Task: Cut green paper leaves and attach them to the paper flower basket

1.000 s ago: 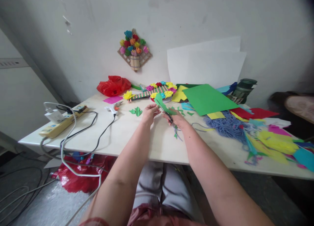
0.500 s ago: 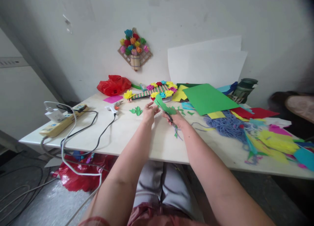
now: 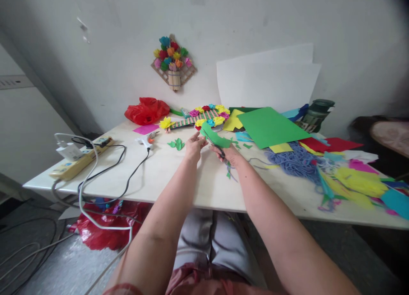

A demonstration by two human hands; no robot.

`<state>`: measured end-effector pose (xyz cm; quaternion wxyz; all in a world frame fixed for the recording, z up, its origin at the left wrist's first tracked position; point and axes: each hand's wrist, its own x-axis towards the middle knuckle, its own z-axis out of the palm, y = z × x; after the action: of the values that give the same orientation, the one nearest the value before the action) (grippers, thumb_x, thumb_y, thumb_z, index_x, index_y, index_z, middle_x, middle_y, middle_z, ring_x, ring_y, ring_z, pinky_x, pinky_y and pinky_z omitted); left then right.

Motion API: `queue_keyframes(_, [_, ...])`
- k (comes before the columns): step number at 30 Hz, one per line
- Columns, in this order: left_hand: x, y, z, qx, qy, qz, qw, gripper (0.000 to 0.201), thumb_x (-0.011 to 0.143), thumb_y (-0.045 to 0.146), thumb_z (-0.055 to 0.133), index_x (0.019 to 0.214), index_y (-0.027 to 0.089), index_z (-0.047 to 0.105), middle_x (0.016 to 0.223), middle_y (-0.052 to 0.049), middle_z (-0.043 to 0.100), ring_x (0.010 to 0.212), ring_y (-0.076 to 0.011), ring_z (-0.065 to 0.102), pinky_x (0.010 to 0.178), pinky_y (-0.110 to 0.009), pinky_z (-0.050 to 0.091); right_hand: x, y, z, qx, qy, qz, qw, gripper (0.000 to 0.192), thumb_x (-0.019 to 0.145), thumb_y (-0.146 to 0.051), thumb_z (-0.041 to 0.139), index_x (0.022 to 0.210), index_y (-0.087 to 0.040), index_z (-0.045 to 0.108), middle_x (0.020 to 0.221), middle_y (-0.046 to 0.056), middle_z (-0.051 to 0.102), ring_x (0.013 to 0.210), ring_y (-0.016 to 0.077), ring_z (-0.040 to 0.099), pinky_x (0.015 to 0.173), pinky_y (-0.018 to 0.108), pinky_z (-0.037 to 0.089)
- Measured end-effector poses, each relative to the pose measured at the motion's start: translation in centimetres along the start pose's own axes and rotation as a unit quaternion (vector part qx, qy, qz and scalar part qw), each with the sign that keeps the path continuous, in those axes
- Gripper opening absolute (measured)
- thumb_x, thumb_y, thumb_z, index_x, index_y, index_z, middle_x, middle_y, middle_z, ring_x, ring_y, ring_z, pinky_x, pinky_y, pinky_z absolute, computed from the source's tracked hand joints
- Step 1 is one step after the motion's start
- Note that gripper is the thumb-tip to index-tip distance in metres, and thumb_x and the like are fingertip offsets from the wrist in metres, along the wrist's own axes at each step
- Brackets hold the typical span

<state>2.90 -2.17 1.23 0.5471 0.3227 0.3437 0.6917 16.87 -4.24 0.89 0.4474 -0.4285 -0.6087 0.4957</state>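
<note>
The left hand [image 3: 193, 146] pinches the green paper piece [image 3: 213, 137] by its edge, holding it taut above the counter [image 3: 179, 175]. At three o'clock, the right hand [image 3: 230, 155] is clamped on scissors [image 3: 219, 151], their blades biting into the paper.

A pale desk [image 3: 179, 175] stands against a scuffed grey-white wall [image 3: 271, 22] — soft daylight, grey floor [image 3: 47, 265] strewn with cables [image 3: 28, 248].
</note>
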Motion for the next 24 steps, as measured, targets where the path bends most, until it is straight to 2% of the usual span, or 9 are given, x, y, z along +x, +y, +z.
queue_keyframes(8, [0.0, -0.4, 0.1, 0.012, -0.042, 0.022, 0.999, 0.062, 0.058, 0.009, 0.072, 0.118, 0.011, 0.055, 0.058, 0.007, 0.054, 0.051, -0.0077, 0.054, 0.067, -0.028, 0.046, -0.4, -0.6, 0.0, 0.017, 0.004, 0.008, 1.0, 0.032, 0.062, -0.04, 0.074, 0.061, -0.017, 0.053, 0.044, -0.005, 0.049, 0.034, 0.0045, 0.04, 0.029, 0.016, 0.032])
queue_keyframes(18, [0.3, -0.5, 0.0, 0.017, -0.047, 0.038, 0.998, 0.063, 0.058, 0.012, 0.074, 0.118, 0.012, 0.055, 0.06, 0.006, 0.055, 0.052, -0.0076, 0.054, 0.069, -0.029, 0.046, -0.1, -0.6, 0.3, 0.013, 0.016, -0.007, 1.0, 0.03, 0.061, -0.041, 0.074, 0.065, -0.018, 0.055, 0.041, -0.008, 0.045, 0.032, 0.0044, 0.036, 0.029, 0.017, 0.028])
queue_keyframes(24, [0.3, -0.2, -0.3, 0.02, -0.057, 0.031, 0.998, 0.061, 0.059, 0.01, 0.072, 0.118, 0.012, 0.056, 0.06, 0.006, 0.055, 0.052, -0.0071, 0.053, 0.07, -0.028, 0.046, -0.4, -1.2, 0.6, -0.007, 0.018, -0.012, 1.0, 0.033, 0.062, -0.04, 0.073, 0.061, -0.019, 0.049, 0.04, -0.008, 0.043, 0.03, 0.0043, 0.034, 0.028, 0.017, 0.026])
